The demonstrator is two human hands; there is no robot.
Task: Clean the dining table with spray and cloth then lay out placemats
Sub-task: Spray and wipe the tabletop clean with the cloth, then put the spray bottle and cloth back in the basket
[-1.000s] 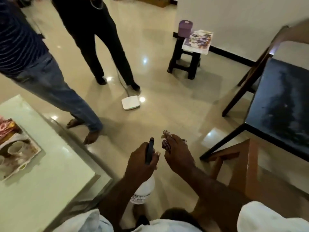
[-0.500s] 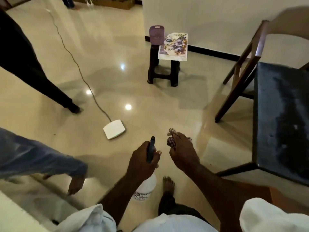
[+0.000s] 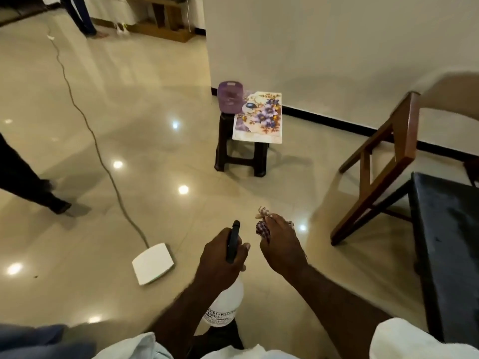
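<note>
White spray bottle (image 3: 224, 304) hangs from left hand (image 3: 223, 255), fingers clenched round neck, black trigger head up. Right hand (image 3: 281, 248) fisted on checked cloth (image 3: 262, 228), mostly hidden. Bottle label illegible; table (image 3: 451, 244) cut off at right.

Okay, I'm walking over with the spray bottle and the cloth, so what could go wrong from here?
The cable runs across the glossy floor to a white box lying just beside your path, so you might trip. Both hands are full: the left hand holds the spray bottle, the right hand the cloth, so catching yourself would be hard. The wooden chair stands tilted near the dark table.
</note>
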